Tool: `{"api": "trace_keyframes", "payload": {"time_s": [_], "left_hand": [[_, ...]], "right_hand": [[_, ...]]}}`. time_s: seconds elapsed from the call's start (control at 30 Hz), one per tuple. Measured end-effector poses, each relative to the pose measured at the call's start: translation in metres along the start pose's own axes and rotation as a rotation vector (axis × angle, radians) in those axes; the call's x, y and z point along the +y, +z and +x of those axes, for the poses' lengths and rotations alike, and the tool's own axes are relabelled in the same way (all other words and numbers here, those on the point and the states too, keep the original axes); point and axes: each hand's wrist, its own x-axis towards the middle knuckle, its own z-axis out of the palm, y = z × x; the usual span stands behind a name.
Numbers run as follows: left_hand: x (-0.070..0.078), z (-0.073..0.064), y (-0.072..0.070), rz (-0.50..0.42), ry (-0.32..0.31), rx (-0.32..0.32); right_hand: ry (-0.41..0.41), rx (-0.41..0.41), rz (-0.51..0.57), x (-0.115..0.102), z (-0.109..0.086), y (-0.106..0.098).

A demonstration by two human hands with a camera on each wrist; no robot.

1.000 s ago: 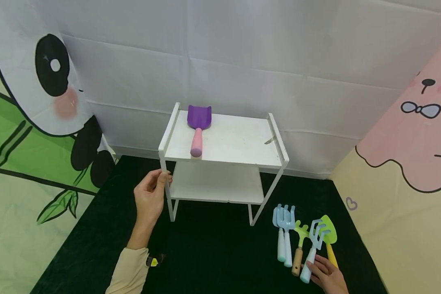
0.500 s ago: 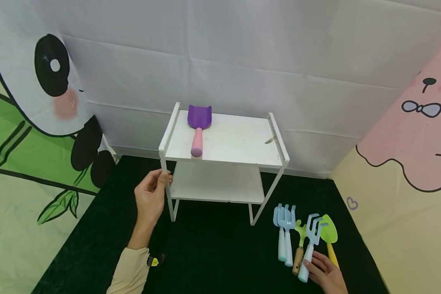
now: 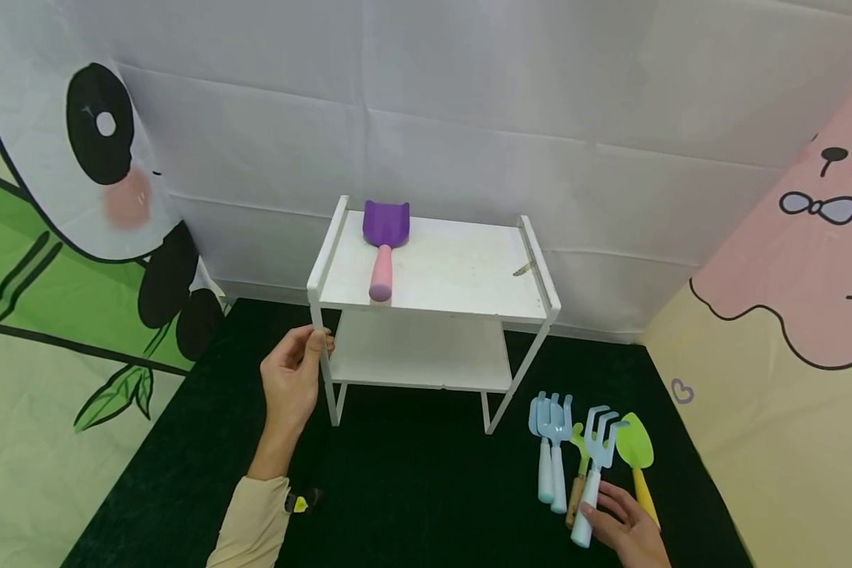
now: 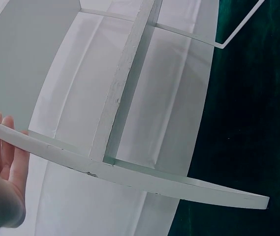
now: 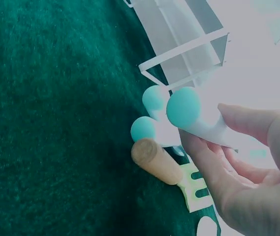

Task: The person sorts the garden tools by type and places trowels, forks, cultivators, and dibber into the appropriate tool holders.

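Observation:
My left hand [image 3: 291, 383] holds the front left leg of a white two-tier shelf [image 3: 454, 276]; in the left wrist view its fingers [image 4: 19, 167] wrap behind the white bar [image 4: 144, 179]. At lower right my right hand [image 3: 628, 528] pinches the pale handle of a light blue hand rake [image 3: 598, 450] between thumb and fingers. The rake's prongs point toward the back wall. In the right wrist view the handle's round turquoise end [image 5: 183, 108] faces the camera. Under it, partly hidden, lies a green rake with a wooden handle [image 5: 157, 162].
Two light blue garden forks [image 3: 558, 465] lie side by side left of the held rake. A green trowel [image 3: 635, 443] with a yellow handle lies to its right. On the upper shelf rests a purple shovel [image 3: 386, 225] with a pink handle. Dark green cloth [image 3: 412, 481] covers the floor.
The light blue rake has shifted a little to the left in my right hand, uncovering more of the green trowel and overlapping the green rake. My left hand stays on the shelf leg.

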Motion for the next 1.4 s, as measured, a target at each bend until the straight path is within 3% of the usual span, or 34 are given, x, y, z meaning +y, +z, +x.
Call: {"api": "trace_keyframes", "payload": {"time_s": [0.4, 1.07, 1.4], "left_hand": [[-0.001, 0.001, 0.000, -0.011, 0.013, 0.004], [0.000, 0.001, 0.000, 0.010, 0.006, 0.003], [0.002, 0.000, 0.000, -0.008, -0.007, 0.005]], "right_hand": [[-0.036, -0.041, 0.016, -0.016, -0.014, 0.005], [-0.173, -0.068, 0.043, -0.045, -0.044, 0.025], [-0.240, -0.130, 0.081, -0.058, -0.056, 0.033]]}}
